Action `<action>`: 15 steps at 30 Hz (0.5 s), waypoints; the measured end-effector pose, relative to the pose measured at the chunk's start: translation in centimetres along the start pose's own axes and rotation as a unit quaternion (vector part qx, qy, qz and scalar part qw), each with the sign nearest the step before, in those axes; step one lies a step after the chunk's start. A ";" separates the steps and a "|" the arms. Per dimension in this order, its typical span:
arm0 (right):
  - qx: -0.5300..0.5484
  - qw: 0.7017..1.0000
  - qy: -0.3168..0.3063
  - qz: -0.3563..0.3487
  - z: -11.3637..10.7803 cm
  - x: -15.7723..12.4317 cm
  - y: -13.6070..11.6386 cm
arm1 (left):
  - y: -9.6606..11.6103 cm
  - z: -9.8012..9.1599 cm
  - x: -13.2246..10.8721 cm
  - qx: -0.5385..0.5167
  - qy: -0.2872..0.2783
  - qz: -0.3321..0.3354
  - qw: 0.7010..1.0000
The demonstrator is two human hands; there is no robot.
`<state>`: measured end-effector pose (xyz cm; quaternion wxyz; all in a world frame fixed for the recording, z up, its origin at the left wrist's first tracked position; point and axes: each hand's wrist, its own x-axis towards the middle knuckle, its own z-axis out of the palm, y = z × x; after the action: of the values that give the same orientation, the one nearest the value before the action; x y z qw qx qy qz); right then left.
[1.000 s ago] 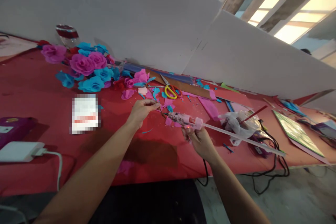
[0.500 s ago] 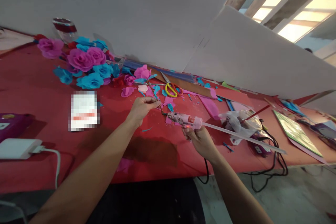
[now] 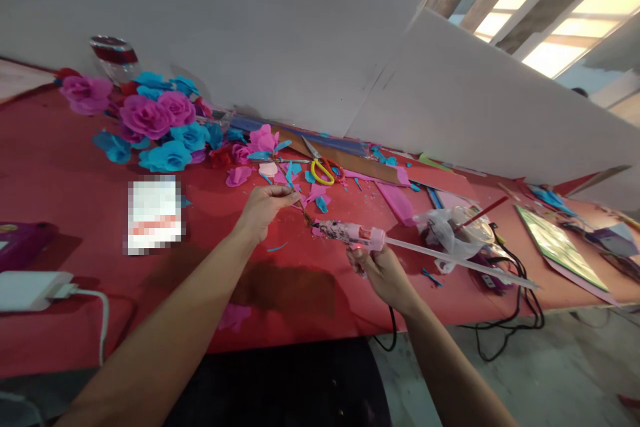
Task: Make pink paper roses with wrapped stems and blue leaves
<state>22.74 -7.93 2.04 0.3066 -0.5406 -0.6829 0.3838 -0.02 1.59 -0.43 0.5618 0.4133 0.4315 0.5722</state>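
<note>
My left hand (image 3: 265, 210) pinches a thin brown stem (image 3: 304, 211), whose upper part runs up toward a pink paper flower (image 3: 264, 138) with blue leaves. In my right hand (image 3: 377, 267) is a pink glue gun (image 3: 353, 233), its long clear glue stick (image 3: 455, 260) sticking out toward the right. The gun's dark nozzle is at the lower end of the stem; whether they touch is too small to tell. Yellow-and-red-handled scissors (image 3: 323, 171) lie just beyond, among pink and blue paper scraps.
A bunch of pink and blue paper flowers (image 3: 145, 117) is at the left, near a clear cup (image 3: 114, 57). A white charger (image 3: 33, 290) lies front left. Right are a plastic bag (image 3: 445, 230), black cables (image 3: 525, 310) and a green-edged sheet (image 3: 563, 247).
The whole view has shifted slightly, so the table items appear further left. Both hands keep their holds on the stem and the glue gun, with little other movement.
</note>
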 end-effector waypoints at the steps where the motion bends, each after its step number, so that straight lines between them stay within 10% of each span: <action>1: -0.008 1.000 -0.001 0.004 -0.3 0.0 0.2 | 0.0 -0.1 0.0 -0.001 0.001 0.004 1.000; 6: -0.212 0.976 0.043 -0.036 -3.1 0.6 1.9 | 0.2 -0.5 0.2 0.006 0.028 0.031 0.999; 15: -0.589 0.807 0.038 -0.006 -5.9 1.8 6.0 | 0.9 -0.7 0.4 -0.019 0.067 0.036 0.997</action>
<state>30.24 -4.35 -0.02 -0.0429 -0.6276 -0.7688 -0.1145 -0.97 2.01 0.17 0.5183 0.3785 0.4416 0.6269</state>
